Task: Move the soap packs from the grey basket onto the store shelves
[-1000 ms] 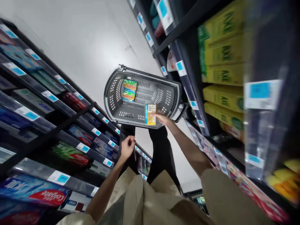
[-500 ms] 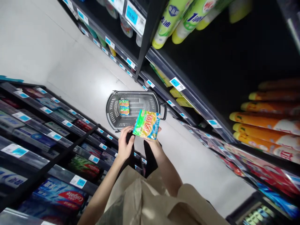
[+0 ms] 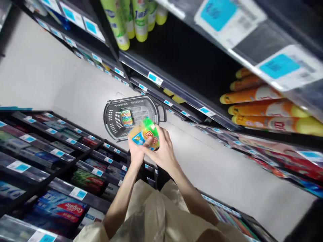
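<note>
Both of my hands hold a green and yellow packet (image 3: 145, 134) in front of me, above the aisle floor. My left hand (image 3: 135, 153) grips its lower left side. My right hand (image 3: 163, 151) wraps over its right side with the fingers curled. Beyond the packet, a grey shopping basket (image 3: 112, 117) stands on the floor. A similar green and yellow packet (image 3: 126, 117) lies inside the basket.
Dark shelves line both sides of the narrow aisle. Toothpaste boxes (image 3: 67, 208) fill the left shelves. Green bottles (image 3: 128, 18) and orange-yellow bottles (image 3: 262, 107) stand on the right shelves. Blue price tags (image 3: 154, 78) run along the shelf edges.
The packet has come up out of the basket into both hands; the left hand has now closed on it. The view has swung toward the right-hand shelves.
</note>
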Demonstrator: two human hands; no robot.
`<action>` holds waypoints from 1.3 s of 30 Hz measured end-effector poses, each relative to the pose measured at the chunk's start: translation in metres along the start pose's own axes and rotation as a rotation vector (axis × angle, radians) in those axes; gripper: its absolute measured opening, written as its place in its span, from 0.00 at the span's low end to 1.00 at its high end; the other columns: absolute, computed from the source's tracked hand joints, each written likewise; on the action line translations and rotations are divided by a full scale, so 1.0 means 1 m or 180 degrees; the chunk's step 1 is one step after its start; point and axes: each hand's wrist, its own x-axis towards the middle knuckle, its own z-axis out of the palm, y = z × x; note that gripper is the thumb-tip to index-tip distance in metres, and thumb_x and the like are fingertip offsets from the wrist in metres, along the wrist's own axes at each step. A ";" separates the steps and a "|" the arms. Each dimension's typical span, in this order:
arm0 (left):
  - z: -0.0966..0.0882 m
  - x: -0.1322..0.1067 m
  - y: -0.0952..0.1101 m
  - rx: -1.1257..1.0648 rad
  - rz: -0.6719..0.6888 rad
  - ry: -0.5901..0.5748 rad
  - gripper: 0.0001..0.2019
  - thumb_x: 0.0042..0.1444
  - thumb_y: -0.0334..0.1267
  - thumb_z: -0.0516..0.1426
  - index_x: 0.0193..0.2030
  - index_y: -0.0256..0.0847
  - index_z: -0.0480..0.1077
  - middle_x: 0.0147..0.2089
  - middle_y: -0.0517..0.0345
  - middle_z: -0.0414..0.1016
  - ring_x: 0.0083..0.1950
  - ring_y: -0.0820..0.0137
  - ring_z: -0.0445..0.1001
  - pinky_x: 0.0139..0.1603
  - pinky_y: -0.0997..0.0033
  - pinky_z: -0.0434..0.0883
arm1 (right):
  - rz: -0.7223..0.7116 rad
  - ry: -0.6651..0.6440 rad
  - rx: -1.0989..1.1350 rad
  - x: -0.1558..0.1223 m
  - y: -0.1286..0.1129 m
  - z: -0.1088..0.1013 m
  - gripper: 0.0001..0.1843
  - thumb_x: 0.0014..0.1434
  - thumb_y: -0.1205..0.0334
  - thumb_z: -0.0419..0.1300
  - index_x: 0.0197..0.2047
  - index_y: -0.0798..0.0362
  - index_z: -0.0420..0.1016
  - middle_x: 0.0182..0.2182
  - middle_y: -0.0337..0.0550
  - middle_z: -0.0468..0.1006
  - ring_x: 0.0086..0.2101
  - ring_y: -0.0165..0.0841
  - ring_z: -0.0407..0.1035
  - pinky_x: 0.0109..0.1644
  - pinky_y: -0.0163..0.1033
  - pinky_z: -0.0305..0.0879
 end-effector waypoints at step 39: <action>0.022 -0.121 -0.138 0.2469 -0.0348 -0.3806 0.17 0.67 0.51 0.50 0.50 0.48 0.75 0.44 0.55 0.81 0.47 0.64 0.80 0.54 0.68 0.74 | -0.0423 0.3039 0.1189 -0.003 0.047 -0.416 0.13 0.46 0.64 0.74 0.38 0.48 0.83 0.54 0.40 0.80 0.61 0.46 0.70 0.61 0.51 0.72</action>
